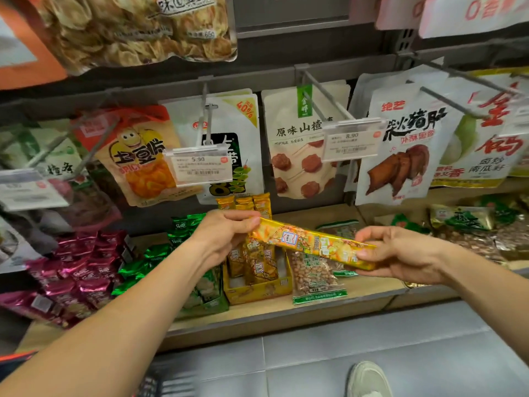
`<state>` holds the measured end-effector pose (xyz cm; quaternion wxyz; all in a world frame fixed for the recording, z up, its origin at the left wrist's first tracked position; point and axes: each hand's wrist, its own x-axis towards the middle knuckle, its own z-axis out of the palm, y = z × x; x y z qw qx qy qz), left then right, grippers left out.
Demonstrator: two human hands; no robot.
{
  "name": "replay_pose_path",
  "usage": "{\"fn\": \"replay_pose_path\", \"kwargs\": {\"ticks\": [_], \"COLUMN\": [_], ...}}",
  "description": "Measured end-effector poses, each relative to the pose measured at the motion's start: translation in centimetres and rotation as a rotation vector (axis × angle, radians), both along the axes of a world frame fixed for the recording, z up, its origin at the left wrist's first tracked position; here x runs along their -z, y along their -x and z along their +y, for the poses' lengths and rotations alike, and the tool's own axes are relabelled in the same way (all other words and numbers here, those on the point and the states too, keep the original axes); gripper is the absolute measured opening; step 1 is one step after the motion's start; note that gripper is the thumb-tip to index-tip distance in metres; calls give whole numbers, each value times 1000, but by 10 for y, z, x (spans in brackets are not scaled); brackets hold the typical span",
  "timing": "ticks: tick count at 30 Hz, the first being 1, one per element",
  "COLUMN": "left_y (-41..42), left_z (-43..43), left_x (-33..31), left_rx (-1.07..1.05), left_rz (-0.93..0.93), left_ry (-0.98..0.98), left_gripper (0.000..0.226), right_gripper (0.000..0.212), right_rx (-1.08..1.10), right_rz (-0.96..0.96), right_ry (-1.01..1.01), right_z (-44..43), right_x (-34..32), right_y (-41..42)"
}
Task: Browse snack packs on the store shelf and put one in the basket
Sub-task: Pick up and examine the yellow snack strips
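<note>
A person stands at a store shelf (286, 312) and holds a long yellow snack pack (312, 242) crosswise in both bare hands, in the air just above the shelf's goods. The left hand (226, 236) pinches the pack's left, higher end, thumb on top and fingers (229, 249) curled beneath. The right hand (400, 253) grasps the lower right end, its fingers wrapped around the edge. The pack slopes down from left to right.

Directly under it, a yellow display box (257, 290) on the shelf holds more packs of the same kind, standing upright. Left of the box lie shiny green packs (143, 265), and farther left a heap of magenta packs (80, 270). Just right of the box lies a clear bag of peanuts (315, 277).

On the far wall, bags hang from metal hooks: a potato-chip bag (137, 156) with a smiling cartoon face at the left, and a white bag picturing round red sweets (303, 144) at centre. Two price tags (200, 164) hang in front of them.

Nearest the viewer are grey floor tiles (315, 353) and the toe of a pale shoe (369, 379).
</note>
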<state>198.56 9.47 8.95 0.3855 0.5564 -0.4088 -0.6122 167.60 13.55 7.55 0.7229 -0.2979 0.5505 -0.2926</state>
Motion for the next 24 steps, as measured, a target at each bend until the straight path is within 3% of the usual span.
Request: {"fn": "replay_pose_path", "kwargs": {"ticks": [4, 9, 13, 16, 18, 22, 24], "left_y": [4, 7, 6, 11, 15, 20, 23], "left_z": [-4, -11, -21, -25, -25, -28, -30], "left_x": [-1, 7, 15, 23, 27, 31, 31], "left_rx": [22, 23, 42, 211, 275, 137, 126], "left_rz": [2, -144, -457, -786, -905, -836, -896], "left_ry": [48, 110, 220, 272, 271, 196, 220], "left_gripper": [16, 11, 10, 14, 16, 15, 9], "right_gripper": [32, 31, 34, 33, 34, 25, 22], "right_rx": [-26, -6, 36, 80, 108, 215, 246], "right_rz": [29, 63, 66, 51, 60, -14, -35], "right_ry": [-3, -13, -13, -25, -31, 33, 74], "right_z": [-4, -6, -11, -10, -9, -10, -10], "right_x": [13, 31, 33, 33, 31, 29, 28], "right_y": [8, 4, 4, 4, 5, 12, 14]}}
